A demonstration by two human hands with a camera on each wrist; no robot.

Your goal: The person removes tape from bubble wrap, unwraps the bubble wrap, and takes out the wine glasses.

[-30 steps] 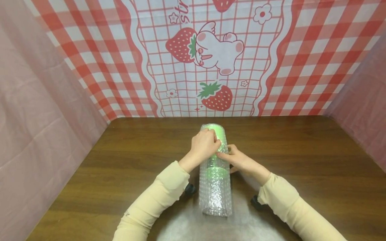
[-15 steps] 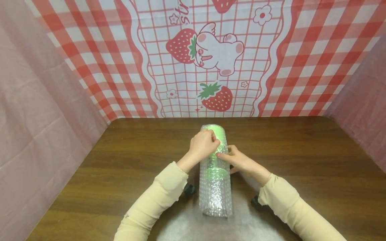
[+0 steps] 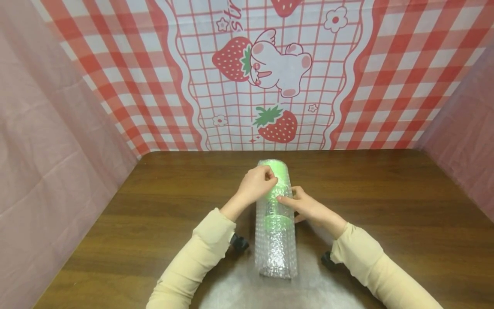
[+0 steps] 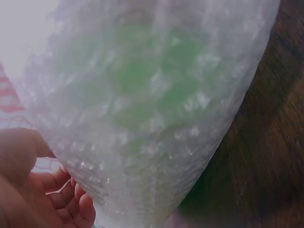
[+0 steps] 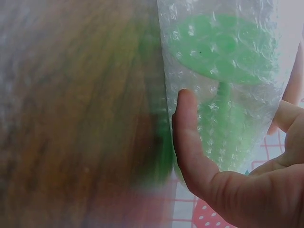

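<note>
**Bubble-wrapped bundle between two hands over the middle of the bench**

The bundle is long, its near end pointing toward the person and its far end toward the bench's back edge; clear bubble wrap covers it, shiny along the near part, and through it shows a pale green object; in the right wrist view that object has a round disc and a narrow stem, while the left wrist view gives only a blurred green patch.

The left hand lies over the upper part, its grip drawn in, thumb and forefinger pinching at the wrap; the exact bit caught is too small to make out; the right hand holds the bundle from the side, its grip curved round it, thumb on top and fingers along the flank.

Cream sleeves cover both forearms, with a black piece at each cuff; beyond the bench hangs a red-and-white checked cloth printed with strawberries and a white cartoon animal; pink curtains hang at both sides.
</note>
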